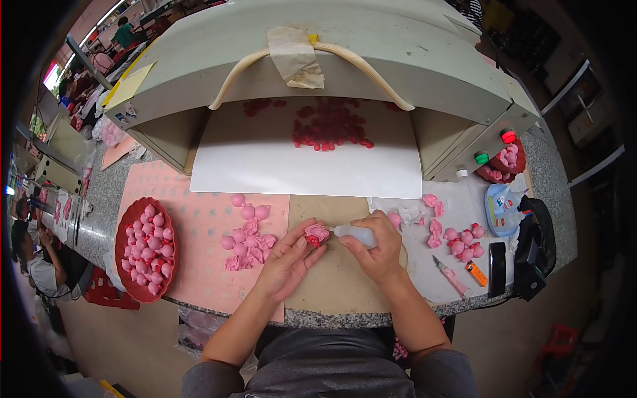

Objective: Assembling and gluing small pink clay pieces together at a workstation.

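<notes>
Now, head view: a brown sheet (345, 292) lies on the speckled counter (547, 192) in front of the person, and both bare hands are above it.
Left hand (288, 262): palm turned up over the left part of the brown sheet, thumb and fingers grasping a pink-and-red piece (316, 234).
Pink-and-red piece: above the middle of the brown sheet, ruffled pink on top with red beneath.
Right hand (380, 249): above the right edge of the brown sheet, wrapped around a pale squeeze bottle (358, 235).
Squeeze bottle: tipped nearly level over the brown sheet, nozzle aimed left at the pink-and-red piece; whether the tip touches it, I cannot tell.
Pink sheet (199, 285): left of the brown sheet, bearing a loose group of pink balls and ruffled pieces (250, 242).
Red bowl (135, 209): farther left of the brown sheet, heaped with pink balls that show some red.
White paper (421, 285): right of the brown sheet, bearing a cluster of pink balls (463, 243), a slim tube (455, 278), an orange lighter (476, 273) and a flat black slab (497, 265).
Grey booth (232, 73): beyond the brown sheet, red pieces (328, 126) heaped on its white panel (252, 159).
</notes>
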`<state>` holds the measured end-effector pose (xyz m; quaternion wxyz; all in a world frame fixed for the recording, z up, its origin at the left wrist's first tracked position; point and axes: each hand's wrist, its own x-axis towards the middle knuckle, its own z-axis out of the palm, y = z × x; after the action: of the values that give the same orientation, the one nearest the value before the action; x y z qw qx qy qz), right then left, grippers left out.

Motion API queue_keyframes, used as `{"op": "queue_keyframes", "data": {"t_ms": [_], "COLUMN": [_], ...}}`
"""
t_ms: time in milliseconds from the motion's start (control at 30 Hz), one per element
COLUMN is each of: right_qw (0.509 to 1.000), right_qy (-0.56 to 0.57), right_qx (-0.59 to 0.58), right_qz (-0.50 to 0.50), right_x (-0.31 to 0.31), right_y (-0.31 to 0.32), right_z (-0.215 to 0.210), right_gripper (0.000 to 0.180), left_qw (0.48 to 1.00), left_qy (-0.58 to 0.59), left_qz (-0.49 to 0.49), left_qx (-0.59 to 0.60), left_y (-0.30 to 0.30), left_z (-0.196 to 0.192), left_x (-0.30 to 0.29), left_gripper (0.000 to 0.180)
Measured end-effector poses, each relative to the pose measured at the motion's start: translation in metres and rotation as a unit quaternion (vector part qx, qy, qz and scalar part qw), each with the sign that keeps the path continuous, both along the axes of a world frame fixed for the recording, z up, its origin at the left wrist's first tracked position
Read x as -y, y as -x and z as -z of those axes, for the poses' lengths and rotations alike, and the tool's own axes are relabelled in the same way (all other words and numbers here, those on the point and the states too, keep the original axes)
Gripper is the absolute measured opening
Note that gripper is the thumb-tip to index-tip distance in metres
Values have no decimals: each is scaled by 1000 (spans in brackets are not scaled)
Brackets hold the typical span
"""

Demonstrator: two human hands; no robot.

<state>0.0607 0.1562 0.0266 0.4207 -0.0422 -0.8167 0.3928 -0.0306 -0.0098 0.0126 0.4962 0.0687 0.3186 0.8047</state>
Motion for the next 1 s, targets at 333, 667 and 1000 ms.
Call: {"op": "queue_keyframes", "data": {"t_ms": [333, 667, 1000], "right_qw": [1000, 1000, 1000], "right_qy": [-2, 10, 13], "right_qx": [3, 21, 12], "right_qz": [-2, -4, -3], "right_x": [0, 0, -1], "right_y": [0, -2, 0], "right_z": [-1, -1, 0], "right_gripper": [27, 26, 28], "left_qw": [1000, 1000, 999], "left_qy": [1, -2, 2], "left_qz": [-15, -23, -36], "left_qx": [-3, -3, 9], "left_y": [0, 0, 1], "left_z": [0, 3, 0], "left_x": [0, 0, 0], "left_gripper": [43, 45, 45]}}
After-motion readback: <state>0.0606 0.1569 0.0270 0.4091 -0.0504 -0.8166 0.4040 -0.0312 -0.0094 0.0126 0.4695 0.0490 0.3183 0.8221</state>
